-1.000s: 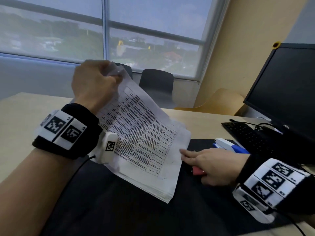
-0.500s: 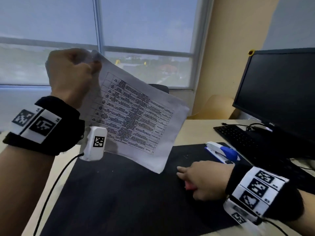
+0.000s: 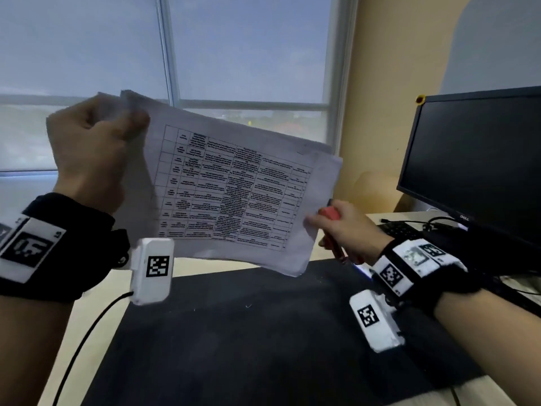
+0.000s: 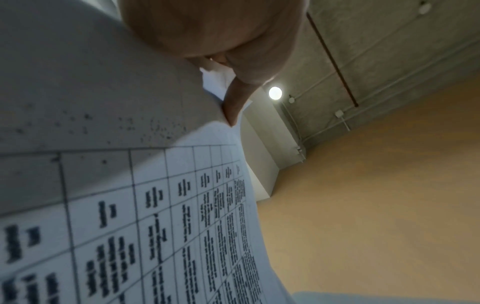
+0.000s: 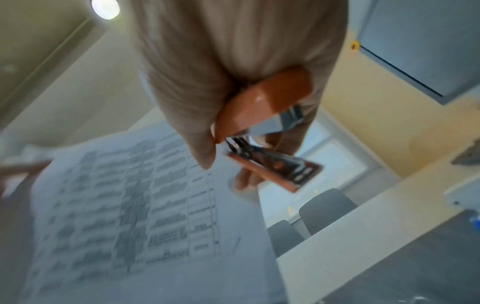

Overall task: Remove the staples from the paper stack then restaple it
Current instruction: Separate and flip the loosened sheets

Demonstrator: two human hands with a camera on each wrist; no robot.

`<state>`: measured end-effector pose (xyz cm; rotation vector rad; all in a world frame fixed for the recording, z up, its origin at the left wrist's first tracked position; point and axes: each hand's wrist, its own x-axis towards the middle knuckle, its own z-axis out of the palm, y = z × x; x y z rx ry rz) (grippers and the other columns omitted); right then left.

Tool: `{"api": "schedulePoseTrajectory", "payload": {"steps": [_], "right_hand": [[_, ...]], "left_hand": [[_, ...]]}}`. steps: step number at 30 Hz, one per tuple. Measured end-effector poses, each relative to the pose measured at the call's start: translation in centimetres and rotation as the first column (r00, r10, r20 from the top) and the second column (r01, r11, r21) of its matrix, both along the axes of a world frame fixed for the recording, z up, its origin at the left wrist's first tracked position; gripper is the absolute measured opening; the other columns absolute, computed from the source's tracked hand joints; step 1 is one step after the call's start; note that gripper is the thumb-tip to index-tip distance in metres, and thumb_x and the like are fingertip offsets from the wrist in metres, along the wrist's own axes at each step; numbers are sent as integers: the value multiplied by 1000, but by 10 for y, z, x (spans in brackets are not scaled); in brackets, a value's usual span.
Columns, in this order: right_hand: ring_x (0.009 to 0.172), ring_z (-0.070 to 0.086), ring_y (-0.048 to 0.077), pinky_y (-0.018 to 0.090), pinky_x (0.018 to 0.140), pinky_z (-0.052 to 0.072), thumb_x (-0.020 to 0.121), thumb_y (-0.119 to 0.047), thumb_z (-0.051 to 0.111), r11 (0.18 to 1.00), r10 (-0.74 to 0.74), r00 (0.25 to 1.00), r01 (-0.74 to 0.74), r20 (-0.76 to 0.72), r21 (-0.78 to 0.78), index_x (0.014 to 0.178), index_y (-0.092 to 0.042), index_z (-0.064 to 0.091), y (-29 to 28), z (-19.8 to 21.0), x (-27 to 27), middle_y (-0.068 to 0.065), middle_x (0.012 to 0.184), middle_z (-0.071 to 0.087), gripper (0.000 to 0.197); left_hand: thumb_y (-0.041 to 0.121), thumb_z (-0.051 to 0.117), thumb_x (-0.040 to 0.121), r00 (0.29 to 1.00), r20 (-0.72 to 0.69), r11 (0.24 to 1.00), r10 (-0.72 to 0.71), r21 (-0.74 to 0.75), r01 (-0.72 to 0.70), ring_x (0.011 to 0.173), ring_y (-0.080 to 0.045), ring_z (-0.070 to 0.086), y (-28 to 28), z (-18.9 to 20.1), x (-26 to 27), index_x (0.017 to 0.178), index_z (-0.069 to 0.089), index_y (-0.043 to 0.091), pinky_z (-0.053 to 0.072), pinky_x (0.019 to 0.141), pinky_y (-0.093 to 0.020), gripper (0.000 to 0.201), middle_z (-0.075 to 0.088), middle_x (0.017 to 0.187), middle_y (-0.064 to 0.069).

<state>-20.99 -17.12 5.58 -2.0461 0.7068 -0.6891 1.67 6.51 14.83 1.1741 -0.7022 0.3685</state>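
The paper stack [image 3: 234, 186], printed with a table, hangs in the air above the desk, tilted down to the right. My left hand [image 3: 128, 118] pinches its upper left corner; in the left wrist view the fingers [image 4: 233, 98] press on that corner of the paper stack [image 4: 182, 226]. My right hand [image 3: 336, 227] grips a small red stapler [image 3: 330, 213] at the stack's lower right edge. In the right wrist view the red stapler [image 5: 259, 102] has its jaws apart, with metal parts showing, just beside the paper stack [image 5: 130, 205]. No staple can be made out.
A black desk mat [image 3: 234, 332] lies below the hands on a pale desk. A dark monitor [image 3: 474, 165] and keyboard [image 3: 401, 230] stand at the right. Behind the desk are a window and grey chairs [image 5: 324, 207].
My left hand has lifted the paper stack off the mat and turned it flatter. My right hand has picked the red stapler up from the mat and raised it to the stack's right edge.
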Motion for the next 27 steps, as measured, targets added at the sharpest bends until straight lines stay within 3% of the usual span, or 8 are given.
{"api": "schedulePoseTrajectory", "payload": {"steps": [3, 6, 10, 15, 18, 21, 24, 27], "right_hand": [[60, 61, 21, 34, 61, 58, 94, -19, 65, 986, -36, 972, -2, 232, 164, 104, -5, 57, -2, 10, 9, 15, 87, 62, 19], [61, 60, 21, 42, 68, 58, 93, -19, 66, 991, -81, 960, 50, 269, 121, 99, -11, 59, 0, 7, 17, 12, 76, 63, 12], [67, 63, 15, 28, 60, 54, 94, -22, 64, 995, -103, 939, 97, 328, 33, 95, -18, 62, 12, 4, 22, 3, 83, 70, 4], [74, 66, 21, 33, 60, 52, 93, -20, 66, 996, -81, 918, 86, 388, 5, 93, -19, 65, 14, 7, 24, 4, 86, 72, 2], [61, 58, 20, 24, 44, 47, 91, -20, 67, 993, -111, 910, 115, 398, 15, 95, -18, 65, 8, 12, 23, 7, 82, 68, 5], [68, 59, 25, 34, 56, 49, 89, -24, 69, 993, -118, 910, 111, 398, 41, 96, -16, 65, 2, 17, 22, 9, 79, 66, 11], [62, 56, 22, 32, 49, 46, 90, -22, 69, 994, -106, 912, 94, 395, 49, 96, -11, 63, 5, 21, 19, 9, 75, 62, 14], [61, 56, 18, 28, 46, 44, 91, -19, 68, 996, -90, 911, 81, 403, 41, 98, -8, 63, 8, 24, 18, 6, 74, 62, 14]], "left_hand": [[7, 75, 83, 977, -123, 984, -176, 5, 178, 50, -4, 60, 8, -9, 8, 57, 64, 19, 51, 53, -17, 31, 62, 53, 12], [4, 69, 88, 923, -264, 951, -279, 55, 303, 56, -10, 70, 16, -27, 19, 78, 65, 13, 57, 55, -22, 14, 72, 61, 5], [5, 65, 91, 907, -357, 959, -224, 84, 270, 60, -14, 71, 22, -52, 36, 89, 67, 6, 59, 60, -26, 3, 75, 72, -2], [6, 61, 95, 897, -390, 963, -209, 77, 258, 87, -29, 62, 26, -64, 48, 117, 62, -9, 54, 78, -36, 28, 64, 108, -27], [4, 58, 96, 868, -434, 958, -241, 36, 284, 97, -32, 60, 28, -67, 53, 124, 59, -12, 53, 84, -39, 33, 63, 112, -27], [4, 59, 95, 858, -449, 952, -248, 49, 301, 89, -29, 64, 28, -68, 59, 119, 63, -3, 57, 74, -34, 26, 66, 105, -20], [21, 72, 89, 900, -424, 952, -100, 221, 210, 93, -26, 67, 24, -67, 61, 114, 66, 5, 56, 68, -29, 31, 72, 103, -10], [42, 78, 81, 948, -79, 788, 308, 580, -208, 111, -26, 60, 16, -60, 53, 123, 57, 8, 52, 94, -46, 57, 64, 120, -7]]}}
